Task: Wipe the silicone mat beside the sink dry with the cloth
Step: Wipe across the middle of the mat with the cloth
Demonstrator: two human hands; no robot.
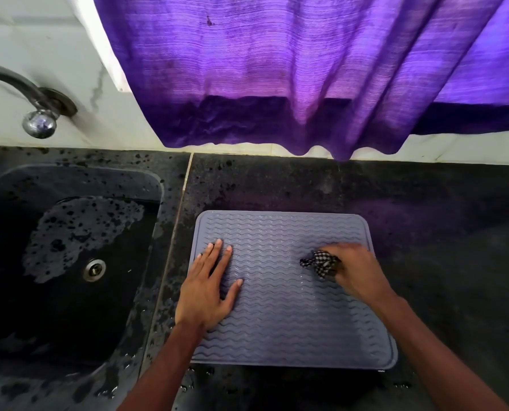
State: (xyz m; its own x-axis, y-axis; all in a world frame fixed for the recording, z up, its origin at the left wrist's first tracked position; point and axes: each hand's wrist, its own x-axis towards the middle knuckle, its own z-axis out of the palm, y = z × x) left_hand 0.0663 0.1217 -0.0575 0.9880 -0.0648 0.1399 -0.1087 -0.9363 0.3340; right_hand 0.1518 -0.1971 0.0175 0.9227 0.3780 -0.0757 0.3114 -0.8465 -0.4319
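A grey silicone mat (279, 318) with wavy ridges lies flat on the dark counter, just right of the sink. My left hand (208, 289) rests flat on the mat's left side, fingers straight and spread. My right hand (354, 271) grips a bunched black-and-white checked cloth (319, 262) and presses it onto the mat near its right edge. Part of the cloth is hidden under my fingers.
A dark sink (69, 262) with a wet patch and a metal drain (94, 269) sits to the left. A chrome tap (37, 114) juts from the white wall. A purple curtain (306, 69) hangs over the counter's (439, 232) back edge.
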